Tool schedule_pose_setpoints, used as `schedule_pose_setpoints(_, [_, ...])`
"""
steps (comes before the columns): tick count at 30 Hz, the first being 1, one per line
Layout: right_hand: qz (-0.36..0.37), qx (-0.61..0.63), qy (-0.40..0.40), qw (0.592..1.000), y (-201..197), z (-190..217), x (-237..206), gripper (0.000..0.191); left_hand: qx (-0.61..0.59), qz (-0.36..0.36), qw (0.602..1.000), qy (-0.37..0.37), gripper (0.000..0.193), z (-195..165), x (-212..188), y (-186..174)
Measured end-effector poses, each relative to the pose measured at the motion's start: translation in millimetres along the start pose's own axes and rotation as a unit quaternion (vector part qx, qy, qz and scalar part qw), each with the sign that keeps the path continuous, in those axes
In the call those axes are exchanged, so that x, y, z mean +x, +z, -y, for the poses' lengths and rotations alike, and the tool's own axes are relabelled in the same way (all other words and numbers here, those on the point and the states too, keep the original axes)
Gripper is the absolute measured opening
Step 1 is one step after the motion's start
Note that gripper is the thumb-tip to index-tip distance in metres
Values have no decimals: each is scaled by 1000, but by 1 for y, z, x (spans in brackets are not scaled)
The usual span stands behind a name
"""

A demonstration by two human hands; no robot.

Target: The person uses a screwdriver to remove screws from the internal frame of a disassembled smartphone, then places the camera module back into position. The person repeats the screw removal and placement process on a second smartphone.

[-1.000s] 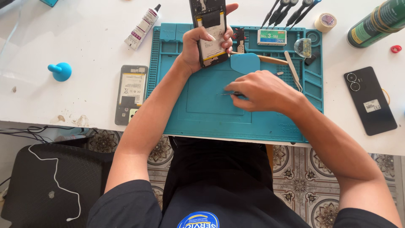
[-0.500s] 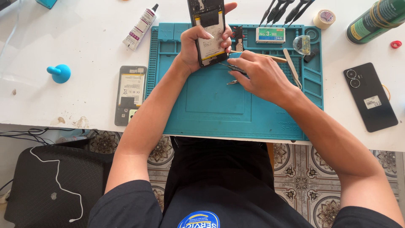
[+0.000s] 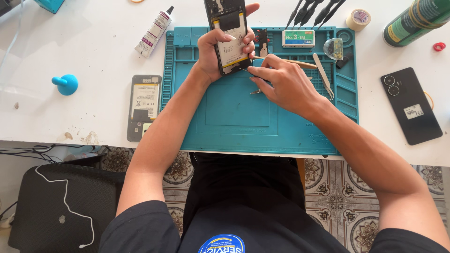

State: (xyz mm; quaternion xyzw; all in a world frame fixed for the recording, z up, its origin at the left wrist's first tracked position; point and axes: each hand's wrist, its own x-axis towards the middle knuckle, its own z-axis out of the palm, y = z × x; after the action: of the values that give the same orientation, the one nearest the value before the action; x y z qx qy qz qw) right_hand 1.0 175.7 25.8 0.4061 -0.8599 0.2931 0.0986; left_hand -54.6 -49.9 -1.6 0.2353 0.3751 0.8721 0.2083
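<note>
Left hand (image 3: pixel 220 51) fingers wrapped around an opened black smartphone with its yellow-labelled battery exposed (image 3: pixel 229 35), held above the teal silicone repair mat (image 3: pixel 234 117), right hand (image 3: pixel 283 84) fingers pinched at the phone's lower edge, grip contents unclear, thin metal tweezers (image 3: pixel 323 75) lying just beside.

A white desk (image 3: pixel 93 112) filled the upper part of the view, brightly and evenly lit, with a few brownish smudges near its front edge. Below that edge lay a tiled floor (image 3: pixel 328 187), its squares patterned with dark floral rosettes on a pale ground. At the lower left stood a black bag (image 3: pixel 61 206) with a white cord looped across it. Dark cables (image 3: pixel 28 151) ran along just under the desk's edge.
</note>
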Motion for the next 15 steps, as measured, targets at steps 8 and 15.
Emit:
schedule_pose_setpoints(8, [-33,14,25,999,-2,4,-2,24,-61,-8,997,38,87,7,0,9])
schedule_pose_setpoints(15, [47,-20,174,983,-3,-3,-2,36,-70,-36,995,56,76,15,2,11])
